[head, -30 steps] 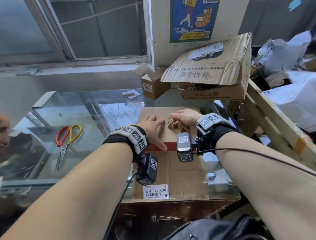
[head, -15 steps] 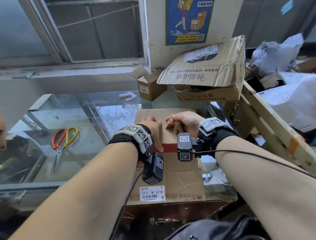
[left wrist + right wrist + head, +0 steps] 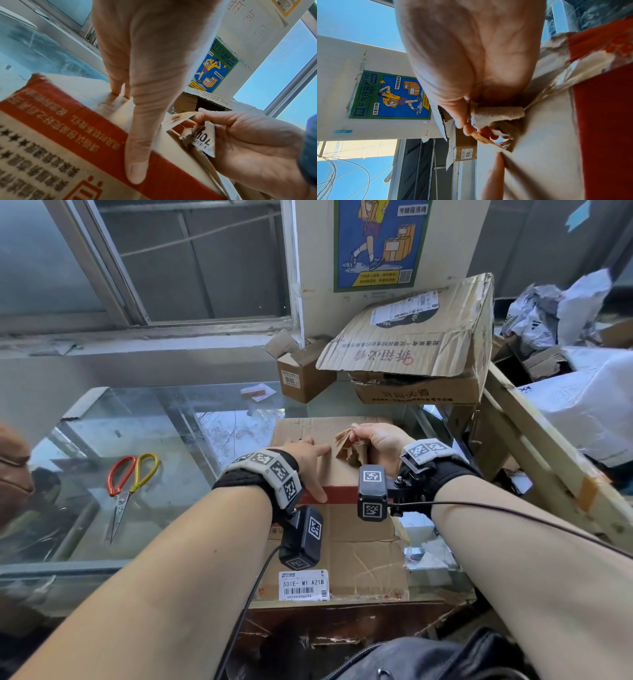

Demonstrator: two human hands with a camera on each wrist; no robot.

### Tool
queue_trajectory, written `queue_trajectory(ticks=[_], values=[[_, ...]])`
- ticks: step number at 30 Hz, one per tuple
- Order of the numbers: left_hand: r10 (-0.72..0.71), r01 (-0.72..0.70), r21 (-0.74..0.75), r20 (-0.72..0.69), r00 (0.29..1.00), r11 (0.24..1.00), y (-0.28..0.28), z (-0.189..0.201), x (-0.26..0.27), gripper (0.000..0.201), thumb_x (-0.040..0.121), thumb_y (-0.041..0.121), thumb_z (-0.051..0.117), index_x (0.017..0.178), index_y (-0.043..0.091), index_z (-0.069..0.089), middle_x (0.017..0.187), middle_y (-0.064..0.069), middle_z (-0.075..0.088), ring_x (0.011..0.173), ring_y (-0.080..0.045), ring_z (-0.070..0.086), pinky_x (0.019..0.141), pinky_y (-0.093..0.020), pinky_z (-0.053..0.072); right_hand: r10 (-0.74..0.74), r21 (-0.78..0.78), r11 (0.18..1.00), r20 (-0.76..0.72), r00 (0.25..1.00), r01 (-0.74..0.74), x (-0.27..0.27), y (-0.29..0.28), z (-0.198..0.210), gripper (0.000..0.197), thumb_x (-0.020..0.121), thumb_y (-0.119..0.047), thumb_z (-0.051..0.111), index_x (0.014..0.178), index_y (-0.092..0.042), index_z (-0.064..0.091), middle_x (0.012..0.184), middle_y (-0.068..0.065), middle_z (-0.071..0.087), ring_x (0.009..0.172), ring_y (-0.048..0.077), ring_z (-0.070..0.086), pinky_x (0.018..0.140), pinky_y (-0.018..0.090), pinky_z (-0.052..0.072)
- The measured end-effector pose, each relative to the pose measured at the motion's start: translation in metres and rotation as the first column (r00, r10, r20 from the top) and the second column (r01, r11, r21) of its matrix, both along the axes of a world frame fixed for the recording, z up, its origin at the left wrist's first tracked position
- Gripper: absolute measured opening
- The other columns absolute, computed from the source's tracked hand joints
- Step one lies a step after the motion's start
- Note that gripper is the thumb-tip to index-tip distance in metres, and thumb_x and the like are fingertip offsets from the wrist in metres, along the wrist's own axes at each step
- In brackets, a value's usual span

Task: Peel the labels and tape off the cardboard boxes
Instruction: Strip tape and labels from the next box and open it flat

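Note:
A flattened cardboard box [image 3: 346,539] with a red band [image 3: 339,498] lies on the glass counter in front of me. My left hand [image 3: 308,457] presses flat on it with straight fingers [image 3: 137,155]. My right hand [image 3: 376,440] pinches a crumpled strip of peeled tape and label [image 3: 347,448], brown with a barcode scrap [image 3: 204,143], lifted off the cardboard just right of my left fingertips. In the right wrist view the tape [image 3: 496,115] stretches from my fingers to the box. A white barcode label [image 3: 303,585] remains stuck at the box's near edge.
Red and yellow scissors [image 3: 128,491] lie on the glass counter [image 3: 137,440] at left. A small open box [image 3: 301,371] and a large crushed box with a shipping label [image 3: 418,344] stand behind. A wooden frame [image 3: 534,440] and plastic bags [image 3: 582,392] crowd the right.
My right hand has pulled the tape strip up and bunched it; it was flat near the cardboard before. My left hand stays pressed on the box.

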State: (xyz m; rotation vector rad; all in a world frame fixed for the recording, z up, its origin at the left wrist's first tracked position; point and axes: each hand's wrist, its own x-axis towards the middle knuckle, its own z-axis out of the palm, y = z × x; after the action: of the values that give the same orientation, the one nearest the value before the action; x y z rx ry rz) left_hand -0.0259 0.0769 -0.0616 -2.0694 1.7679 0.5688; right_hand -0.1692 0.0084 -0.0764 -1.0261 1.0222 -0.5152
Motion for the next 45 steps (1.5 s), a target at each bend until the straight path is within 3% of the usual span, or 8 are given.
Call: queue_trajectory(ticks=[13, 18, 26, 31, 36, 39, 43, 45], values=[[0.01, -0.01, 0.024, -0.015, 1.0, 1.0, 0.001, -0.0025, 0.0005, 0.11, 0.073, 0.049, 0.078, 0.154, 0.034, 0.005, 0.162, -0.006, 0.001, 0.147, -0.037, 0.004, 0.113, -0.06, 0.021, -0.087, 0.088, 0.993, 0.122, 0.989, 0.076, -0.0006, -0.0035, -0.0047, 0.037, 0.101, -0.02, 0.042, 0.065, -0.01, 0.044, 0.093, 0.016, 0.061, 0.078, 0.026, 0.057, 0.08, 0.04, 0.048], [0.008, -0.007, 0.025, -0.014, 1.0, 1.0, 0.0011, -0.0007, -0.0009, 0.11, 0.073, 0.048, 0.078, 0.154, 0.033, 0.006, 0.162, -0.006, 0.002, 0.147, -0.037, 0.004, 0.114, -0.06, 0.02, -0.127, 0.128, 0.986, 0.165, 0.978, 0.106, -0.0028, -0.003, -0.0004, 0.036, 0.102, -0.021, 0.038, 0.069, -0.009, 0.043, 0.086, 0.015, 0.063, 0.066, 0.024, 0.059, 0.067, 0.036, 0.051], [0.006, -0.006, 0.016, -0.011, 1.0, 1.0, 0.0022, -0.0002, -0.0017, 0.108, 0.073, 0.047, 0.078, 0.154, 0.033, 0.007, 0.162, -0.005, 0.006, 0.146, -0.035, 0.008, 0.113, -0.059, 0.023, -0.162, 0.15, 0.979, 0.18, 0.97, 0.135, -0.001, -0.0052, -0.0031, 0.032, 0.102, -0.02, 0.038, 0.073, -0.009, 0.044, 0.086, 0.017, 0.062, 0.076, 0.027, 0.059, 0.083, 0.044, 0.048], [0.008, -0.008, 0.008, -0.013, 1.0, 1.0, 0.0033, -0.0003, -0.0022, 0.108, 0.073, 0.047, 0.078, 0.154, 0.033, 0.009, 0.161, -0.005, 0.008, 0.146, -0.035, 0.01, 0.112, -0.059, 0.025, -0.172, 0.158, 0.977, 0.197, 0.965, 0.142, -0.0014, -0.005, -0.0034, 0.034, 0.103, -0.022, 0.038, 0.07, -0.011, 0.042, 0.08, 0.017, 0.059, 0.073, 0.027, 0.056, 0.071, 0.04, 0.049], [0.013, -0.013, 0.01, -0.016, 1.0, 1.0, 0.0046, -0.0005, -0.0023, 0.108, 0.073, 0.047, 0.079, 0.154, 0.033, 0.008, 0.162, -0.006, 0.006, 0.147, -0.035, 0.007, 0.112, -0.059, 0.024, -0.181, 0.171, 0.974, 0.206, 0.962, 0.147, -0.0017, -0.0052, -0.0031, 0.037, 0.103, -0.022, 0.037, 0.068, -0.011, 0.04, 0.075, 0.016, 0.057, 0.066, 0.025, 0.054, 0.049, 0.028, 0.052], [0.011, -0.011, 0.004, -0.016, 1.0, 1.0, 0.0045, -0.0005, -0.0025, 0.108, 0.073, 0.047, 0.079, 0.154, 0.033, 0.008, 0.162, -0.006, 0.007, 0.146, -0.035, 0.008, 0.112, -0.06, 0.024, -0.183, 0.154, 0.976, 0.222, 0.958, 0.151, -0.0014, -0.0058, -0.0032, 0.039, 0.103, -0.021, 0.036, 0.066, -0.01, 0.04, 0.069, 0.015, 0.054, 0.064, 0.024, 0.05, 0.047, 0.027, 0.05], [0.011, -0.011, 0.0, -0.019, 1.0, 1.0, 0.0057, -0.0002, -0.0027, 0.107, 0.074, 0.046, 0.078, 0.154, 0.033, 0.008, 0.161, -0.006, 0.007, 0.146, -0.035, 0.008, 0.112, -0.06, 0.025, -0.235, 0.147, 0.968, 0.224, 0.946, 0.205, -0.0019, -0.0053, -0.0024, 0.04, 0.103, -0.02, 0.036, 0.064, -0.01, 0.04, 0.057, 0.012, 0.049, 0.059, 0.024, 0.047, 0.06, 0.035, 0.05], [0.012, -0.012, 0.002, -0.025, 1.0, 1.0, 0.006, -0.0001, -0.0028, 0.107, 0.074, 0.046, 0.078, 0.154, 0.033, 0.008, 0.162, -0.006, 0.005, 0.147, -0.036, 0.005, 0.113, -0.06, 0.023, -0.298, 0.148, 0.951, 0.214, 0.93, 0.271, -0.0028, -0.0075, -0.0035, 0.041, 0.103, -0.021, 0.036, 0.064, -0.009, 0.039, 0.051, 0.011, 0.045, 0.056, 0.025, 0.045, 0.054, 0.033, 0.051]])
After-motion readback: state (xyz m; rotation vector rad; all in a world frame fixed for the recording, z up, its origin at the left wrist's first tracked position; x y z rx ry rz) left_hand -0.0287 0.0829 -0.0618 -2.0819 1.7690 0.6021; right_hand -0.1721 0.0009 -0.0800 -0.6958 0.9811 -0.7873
